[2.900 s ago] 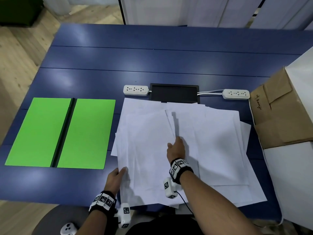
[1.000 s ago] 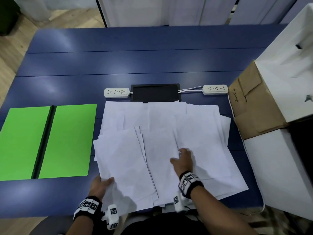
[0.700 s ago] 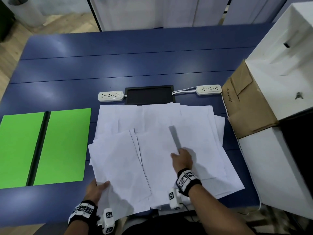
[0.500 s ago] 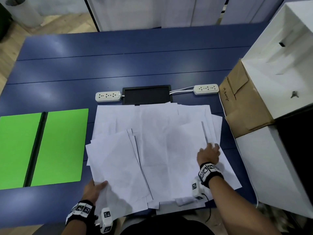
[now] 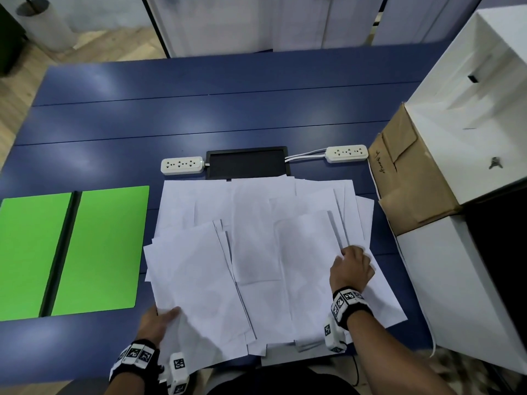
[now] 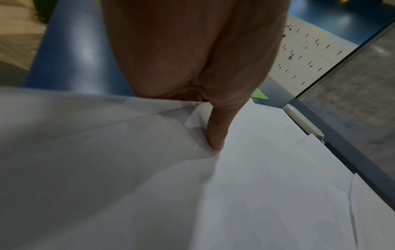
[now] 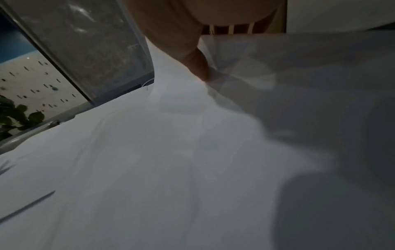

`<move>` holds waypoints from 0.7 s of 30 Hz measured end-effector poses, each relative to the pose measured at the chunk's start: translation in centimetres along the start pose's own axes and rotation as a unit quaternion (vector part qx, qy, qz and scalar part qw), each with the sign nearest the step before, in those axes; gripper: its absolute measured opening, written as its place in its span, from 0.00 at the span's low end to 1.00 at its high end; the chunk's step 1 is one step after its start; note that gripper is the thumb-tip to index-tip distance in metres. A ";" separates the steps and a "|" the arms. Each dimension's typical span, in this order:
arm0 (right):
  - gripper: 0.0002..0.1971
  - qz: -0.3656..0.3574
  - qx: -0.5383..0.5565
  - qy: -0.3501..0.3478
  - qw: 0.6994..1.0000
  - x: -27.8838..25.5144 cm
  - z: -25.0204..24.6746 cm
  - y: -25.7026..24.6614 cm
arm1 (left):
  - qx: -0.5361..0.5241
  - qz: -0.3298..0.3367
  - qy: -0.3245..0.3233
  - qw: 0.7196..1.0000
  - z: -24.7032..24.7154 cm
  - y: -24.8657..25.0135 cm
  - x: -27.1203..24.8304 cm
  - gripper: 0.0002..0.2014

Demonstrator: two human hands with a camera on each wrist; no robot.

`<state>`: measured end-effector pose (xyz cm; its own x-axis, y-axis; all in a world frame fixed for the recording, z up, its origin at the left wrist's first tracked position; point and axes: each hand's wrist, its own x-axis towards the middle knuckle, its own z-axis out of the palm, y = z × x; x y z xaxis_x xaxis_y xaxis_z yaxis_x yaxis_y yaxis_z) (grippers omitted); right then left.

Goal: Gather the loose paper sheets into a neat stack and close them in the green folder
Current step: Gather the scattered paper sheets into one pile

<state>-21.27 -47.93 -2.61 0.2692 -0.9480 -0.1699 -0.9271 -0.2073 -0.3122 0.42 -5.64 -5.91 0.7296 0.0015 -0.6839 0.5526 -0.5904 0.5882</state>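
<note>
1. We see the loose paper sheets [image 5: 256, 252] spread in an overlapping fan over the middle and lower centre of the head view, on the blue table [image 5: 199, 115].
2. The green folder [image 5: 71, 252] lies open and flat at the left edge of the frame, just beside the sheets' left edge, its dark spine running down the middle.
3. Our left hand [image 5: 158, 320] sits at the lower left corner of the fan. In the left wrist view its thumb [image 6: 218, 132] presses on top of a sheet while the fingers go under the lifted edge, so it pinches the paper.
4. Our right hand [image 5: 352, 267] rests on the right side of the fan, toward the lower right of the frame. In the right wrist view its thumb [image 7: 198, 66] lies on a sheet and paper curls up by the palm; the fingers are hidden, so we cannot tell its grasp.
5. Beyond the sheets lie a black tray [image 5: 246, 162] and two white power strips [image 5: 182, 165]; a cardboard box [image 5: 407, 178] stands at right.
</note>
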 end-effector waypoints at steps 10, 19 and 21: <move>0.10 0.007 0.148 -0.015 0.989 0.4 -0.9 -1.2 | -0.013 -0.009 -0.011 1.000 -0.1 0.1 0.1 0.12; 0.20 0.089 0.232 -0.128 0.960 1.1 0.6 -4.1 | -0.025 0.004 -0.015 1.000 0.0 0.8 -1.0 0.10; 0.21 0.077 0.223 -0.133 0.963 0.9 1.0 -6.4 | -0.027 0.008 -0.017 0.999 0.0 0.9 -1.2 0.09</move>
<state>-14.85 -47.22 -1.75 0.2501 -0.8516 -0.4607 -0.7728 0.1111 -0.6249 0.03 -6.19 -4.62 0.7250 -0.0367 -0.6877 0.5619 -0.5458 0.6215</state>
